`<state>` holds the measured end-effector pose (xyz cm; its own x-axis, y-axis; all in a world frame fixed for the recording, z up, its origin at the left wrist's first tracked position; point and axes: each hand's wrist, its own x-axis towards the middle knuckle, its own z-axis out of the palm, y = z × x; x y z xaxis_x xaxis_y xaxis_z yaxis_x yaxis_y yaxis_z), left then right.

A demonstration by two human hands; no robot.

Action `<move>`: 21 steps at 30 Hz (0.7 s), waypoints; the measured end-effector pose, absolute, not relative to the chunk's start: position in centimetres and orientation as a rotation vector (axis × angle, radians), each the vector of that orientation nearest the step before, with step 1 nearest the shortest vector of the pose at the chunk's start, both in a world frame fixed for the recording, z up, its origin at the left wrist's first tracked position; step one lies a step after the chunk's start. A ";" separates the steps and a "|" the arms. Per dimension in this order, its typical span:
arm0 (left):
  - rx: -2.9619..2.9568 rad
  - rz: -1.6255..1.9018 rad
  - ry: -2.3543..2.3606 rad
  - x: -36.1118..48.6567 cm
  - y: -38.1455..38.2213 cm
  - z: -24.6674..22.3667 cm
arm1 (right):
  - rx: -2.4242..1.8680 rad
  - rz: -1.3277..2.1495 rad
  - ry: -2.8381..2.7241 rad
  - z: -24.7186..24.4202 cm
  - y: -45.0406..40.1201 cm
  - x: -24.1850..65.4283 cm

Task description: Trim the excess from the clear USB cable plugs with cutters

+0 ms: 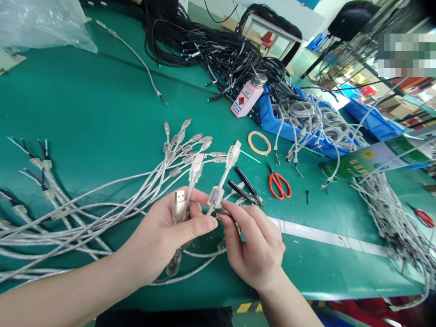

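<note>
My left hand (170,231) is closed around several clear USB cable ends; one metal plug (180,202) lies across its fingers and another clear plug (196,169) points up above them. Between my two hands stands a third USB plug (233,154) with a ferrite block (215,197) on its cable. The fingertips of my right hand (254,240) pinch just below that block, on the cable. Bundled silvery cables (136,200) lie on the green table to the left, with their small plugs beyond my left hand.
Black pliers (245,187), red scissors (279,185) and a tape ring (259,143) lie right of my hands. Farther back are a pink bottle (247,97), black cables (218,50) and a blue bin (282,125) of cables. More cables (384,213) hang together at the right.
</note>
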<state>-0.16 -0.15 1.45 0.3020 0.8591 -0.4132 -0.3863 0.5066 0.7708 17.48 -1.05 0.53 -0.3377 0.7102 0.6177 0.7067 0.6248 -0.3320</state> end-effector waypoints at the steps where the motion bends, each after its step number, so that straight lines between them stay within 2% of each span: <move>1: 0.600 0.895 0.920 -0.2 -0.2 1.5 | -1.102 0.045 -2.087 0.6 -1.0 17.6; 8: 0.621 0.891 0.909 -0.4 0.0 1.6 | -1.081 0.303 -2.173 1.0 -1.2 17.9; 21: 0.681 0.871 0.945 -0.3 -0.3 1.2 | -1.132 0.125 -2.105 0.5 -1.1 17.5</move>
<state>-0.32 -0.29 1.22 0.3101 0.8638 -0.3971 -0.3261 0.4890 0.8090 17.53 -1.09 0.48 -0.3452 0.7564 0.5556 0.6854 0.6076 -0.4014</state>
